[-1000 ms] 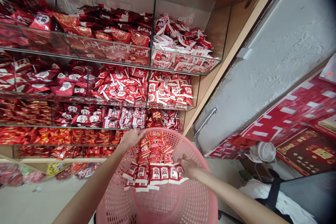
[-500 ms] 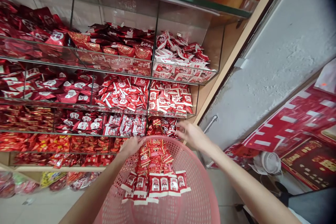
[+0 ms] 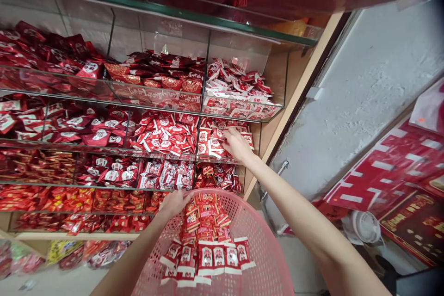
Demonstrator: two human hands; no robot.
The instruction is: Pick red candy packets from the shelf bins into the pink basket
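Observation:
My left hand is closed on the rim of a pink perforated plastic basket. Inside the basket lie several red-and-white candy packets in front of a pile of red-and-gold packets. My right hand reaches into a glass shelf compartment at the right, its slightly bent fingers on the red-and-white packets there. The fingers look apart, and I see no packet lifted in them. The fingertips are partly hidden among the wrappers.
Stepped glass shelves hold many red packets in divided compartments. A green-edged glass shelf runs overhead. To the right are a grey wall and red patterned packages. Bagged goods lie under the shelves on the left.
My right hand has moved up and left from beside the basket into the red-and-white packet compartment. My left hand still grips the basket rim. The view has shifted slightly upward.

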